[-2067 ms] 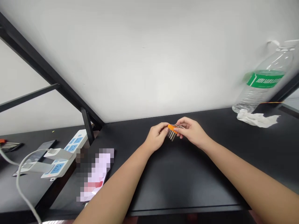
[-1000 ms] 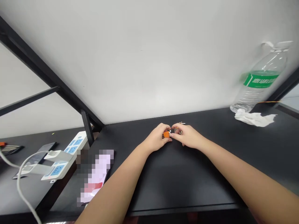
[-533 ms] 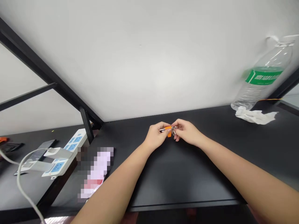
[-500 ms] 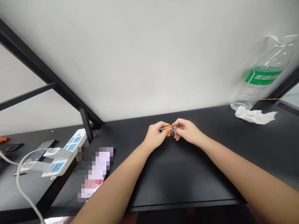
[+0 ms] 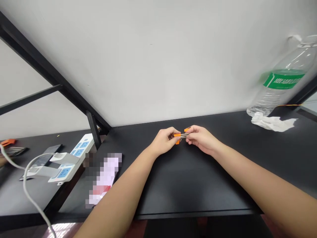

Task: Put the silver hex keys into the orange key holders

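Observation:
Above the black desktop, my left hand [image 5: 165,140] is closed, pinching an orange hex key holder [image 5: 177,135] between thumb and fingers. Thin silver hex keys [image 5: 183,136] run side by side from the holder toward my right hand [image 5: 200,138]. That hand is closed too, its thumb and fingers pinching the far ends of the keys. Another orange piece [image 5: 187,129] sticks out by my right index finger; whether it joins the holder I cannot tell. My fingers hide much of the set.
A large clear bottle [image 5: 282,81] with a green label leans at the back right beside crumpled tissue [image 5: 272,123]. On the left lie a pixelated pale item [image 5: 107,175], a white power strip [image 5: 84,142] with plugs and cable, and a dark phone-like slab [image 5: 48,155]. A black frame bar [image 5: 92,127] stands there.
The silver keys now stretch straight between my hands, and an orange piece shows by my right index finger. My hands sit slightly further apart. The view has shifted a little.

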### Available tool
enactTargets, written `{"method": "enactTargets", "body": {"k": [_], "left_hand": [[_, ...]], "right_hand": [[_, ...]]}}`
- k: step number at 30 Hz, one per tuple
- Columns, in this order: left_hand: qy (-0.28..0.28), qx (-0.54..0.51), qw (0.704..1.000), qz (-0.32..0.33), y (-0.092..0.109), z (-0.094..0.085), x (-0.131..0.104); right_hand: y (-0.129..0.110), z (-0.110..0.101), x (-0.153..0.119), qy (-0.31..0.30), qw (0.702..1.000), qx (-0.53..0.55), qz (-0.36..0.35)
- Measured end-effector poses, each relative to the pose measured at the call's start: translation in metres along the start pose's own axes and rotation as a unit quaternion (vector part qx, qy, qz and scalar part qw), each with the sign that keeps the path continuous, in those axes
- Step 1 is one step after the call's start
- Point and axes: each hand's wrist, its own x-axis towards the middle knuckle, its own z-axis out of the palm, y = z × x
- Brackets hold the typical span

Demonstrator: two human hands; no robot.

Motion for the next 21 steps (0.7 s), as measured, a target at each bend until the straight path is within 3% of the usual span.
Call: {"method": "enactTargets", "body": {"k": [2,5,7,10,12,15,17,21], "left_hand": [[0.002,-0.056,0.998,-0.021,-0.004,-0.009,0.002],[0.050,-0.139,0.988,-0.041,-0.011,-0.021,0.006],[0.101,-0.182,0.977,-0.051,-0.017,-0.024,0.008],[0.123,-0.208,0.967,-0.084,-0.022,-0.022,0.010],[0.122,-0.207,0.966,-0.097,-0.023,-0.019,0.010],[0.122,-0.210,0.965,-0.102,-0.021,-0.014,0.010],[0.122,-0.214,0.964,-0.104,-0.019,-0.013,0.010],[0.113,-0.213,0.964,-0.109,-0.020,-0.011,0.010]], "right_hand": [[-0.003,-0.006,0.002,0.014,1.000,0.014,-0.009],[-0.007,-0.013,0.003,0.038,0.999,-0.003,-0.020],[-0.007,-0.013,0.001,0.022,0.999,-0.035,-0.006],[-0.003,-0.006,-0.002,-0.025,0.990,-0.140,0.012],[-0.001,-0.001,-0.004,-0.019,0.959,-0.282,-0.027],[0.000,-0.001,-0.006,0.008,0.871,-0.475,-0.127],[-0.001,-0.004,-0.005,0.015,0.830,-0.535,-0.156],[-0.003,-0.014,0.000,0.024,0.787,-0.593,-0.168]]}}
